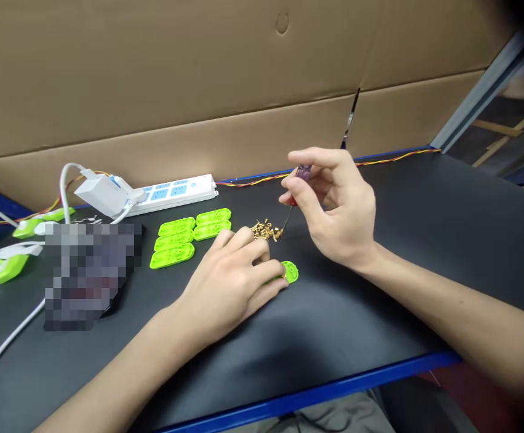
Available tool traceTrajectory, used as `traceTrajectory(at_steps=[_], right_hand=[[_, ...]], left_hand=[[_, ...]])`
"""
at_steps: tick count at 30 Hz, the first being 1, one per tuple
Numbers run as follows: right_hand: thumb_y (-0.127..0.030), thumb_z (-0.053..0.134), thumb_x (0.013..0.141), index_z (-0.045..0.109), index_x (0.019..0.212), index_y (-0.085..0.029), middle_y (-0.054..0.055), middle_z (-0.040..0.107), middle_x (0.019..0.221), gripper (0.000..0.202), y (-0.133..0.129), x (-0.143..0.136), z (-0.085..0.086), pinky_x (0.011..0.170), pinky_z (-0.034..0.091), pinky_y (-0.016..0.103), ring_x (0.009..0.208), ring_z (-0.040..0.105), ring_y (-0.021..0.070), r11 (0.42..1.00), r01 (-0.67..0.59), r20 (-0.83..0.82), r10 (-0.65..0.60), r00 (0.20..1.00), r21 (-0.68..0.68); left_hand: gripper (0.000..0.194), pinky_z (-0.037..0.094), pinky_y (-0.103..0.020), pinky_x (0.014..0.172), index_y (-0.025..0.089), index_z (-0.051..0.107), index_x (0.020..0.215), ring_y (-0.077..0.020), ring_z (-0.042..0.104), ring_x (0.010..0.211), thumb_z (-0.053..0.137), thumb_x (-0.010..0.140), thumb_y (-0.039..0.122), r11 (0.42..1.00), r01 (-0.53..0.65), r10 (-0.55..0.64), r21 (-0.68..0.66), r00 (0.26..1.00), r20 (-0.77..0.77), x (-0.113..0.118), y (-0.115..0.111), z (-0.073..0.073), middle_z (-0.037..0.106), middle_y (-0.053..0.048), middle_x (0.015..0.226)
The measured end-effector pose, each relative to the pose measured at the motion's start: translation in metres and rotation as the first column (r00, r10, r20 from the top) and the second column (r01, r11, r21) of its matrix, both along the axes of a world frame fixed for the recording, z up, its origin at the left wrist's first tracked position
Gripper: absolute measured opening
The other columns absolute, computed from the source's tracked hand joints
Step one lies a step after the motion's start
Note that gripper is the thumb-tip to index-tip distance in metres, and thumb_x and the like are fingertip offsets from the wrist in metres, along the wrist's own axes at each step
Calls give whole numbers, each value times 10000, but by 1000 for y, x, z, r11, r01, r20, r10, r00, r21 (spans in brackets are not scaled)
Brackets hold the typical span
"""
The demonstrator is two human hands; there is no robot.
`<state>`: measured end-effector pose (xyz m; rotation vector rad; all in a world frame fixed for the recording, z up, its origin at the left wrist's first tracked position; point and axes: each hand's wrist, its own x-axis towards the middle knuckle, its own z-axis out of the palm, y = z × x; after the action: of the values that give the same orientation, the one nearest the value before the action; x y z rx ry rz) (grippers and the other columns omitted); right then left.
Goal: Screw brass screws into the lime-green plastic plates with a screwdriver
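Observation:
My right hand (338,207) grips a small screwdriver (304,172) with a purple and red handle, its thin metal shaft pointing down at a pile of small brass pieces (266,230). Bent over a green plastic shell (291,272), my left hand (237,273) has its fingertips on the shell's left part and covers much of it. Small brass bits show at those fingertips. Left of the pile, several green shells (172,255) lie in two columns on the black table.
A white power strip (172,193) with a charger (102,193) stands behind the shells. Green and white pieces (9,267), white cables and a blurred-out dark object (91,276) lie at the left. Cardboard (199,78) walls the back; a blue edge (307,394) runs along the front.

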<state>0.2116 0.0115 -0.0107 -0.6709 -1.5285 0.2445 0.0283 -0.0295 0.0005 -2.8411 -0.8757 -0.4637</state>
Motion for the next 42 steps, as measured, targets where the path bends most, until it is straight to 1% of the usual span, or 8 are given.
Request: traceTrajectory(at_steps=[5, 9, 13, 16, 23, 30, 37, 42], right_hand=[[-221, 561, 919, 574, 1153, -262, 1, 660, 1068, 238, -1, 2, 1, 729, 657, 288, 792, 690, 115, 1000, 16, 50, -16, 999, 6], [-208, 566, 914, 575, 1156, -260, -1, 669, 1058, 248, -1, 2, 0, 744, 653, 297, 787, 692, 119, 1000, 22, 64, -21, 998, -7], [-205, 570, 912, 579, 1156, -251, 6, 671, 1067, 249, -3, 2, 1, 765, 649, 305, 830, 697, 130, 1000, 21, 63, -20, 998, -18], [-214, 568, 914, 576, 1160, -247, 14, 673, 1060, 248, -3, 2, 1, 762, 648, 305, 846, 699, 138, 1000, 18, 70, -16, 997, -24], [-253, 550, 930, 573, 1163, -245, 17, 670, 1065, 235, 0, 5, 0, 784, 646, 312, 834, 705, 134, 999, 41, 114, -40, 993, -10], [-217, 564, 918, 581, 1159, -247, 14, 679, 1081, 243, 0, 4, 0, 786, 648, 308, 854, 704, 139, 999, 36, 110, -37, 993, 9], [-202, 560, 914, 583, 1146, -252, 3, 690, 1068, 238, -16, -2, 7, 673, 648, 276, 757, 694, 118, 1000, -27, 32, 27, 999, -11], [-200, 563, 909, 592, 1120, -248, 5, 701, 1047, 218, -24, -3, 8, 684, 648, 285, 736, 700, 118, 995, -84, 61, 86, 994, -45]], left_hand=[[237, 274, -351, 692, 261, 713, 910, -187, 447, 782, 511, 963, 372, 999, 30, -30, 30, 1000, -8, 0, 0, -1, 604, -26, 789], [219, 294, -359, 702, 253, 699, 949, -194, 463, 807, 522, 955, 382, 999, 30, -29, 24, 999, -17, 0, -1, -3, 610, -30, 810], [226, 351, -374, 773, 231, 638, 1056, -225, 483, 907, 553, 924, 394, 997, -12, 10, -74, 1000, -27, 1, -3, -1, 619, -52, 960], [207, 375, -394, 822, 230, 605, 1064, -242, 479, 958, 547, 915, 362, 987, -31, 22, -155, 998, -56, 2, -5, -1, 598, -66, 1049], [155, 376, -381, 791, 233, 604, 1000, -225, 487, 916, 469, 943, 283, 979, -24, 6, -200, 996, -90, 3, -5, -3, 589, -70, 1028], [150, 370, -376, 806, 238, 610, 990, -220, 492, 922, 480, 947, 300, 973, -13, -1, -232, 998, -60, 0, -2, -4, 594, -60, 1025], [124, 388, -365, 817, 207, 570, 976, -219, 496, 937, 550, 917, 315, 953, -25, 29, -303, 1000, 10, -4, 1, -8, 620, -51, 1022], [155, 402, -356, 811, 202, 572, 936, -213, 487, 914, 585, 905, 353, 951, -20, 31, -307, 999, 30, -7, 4, -9, 641, -27, 963]])
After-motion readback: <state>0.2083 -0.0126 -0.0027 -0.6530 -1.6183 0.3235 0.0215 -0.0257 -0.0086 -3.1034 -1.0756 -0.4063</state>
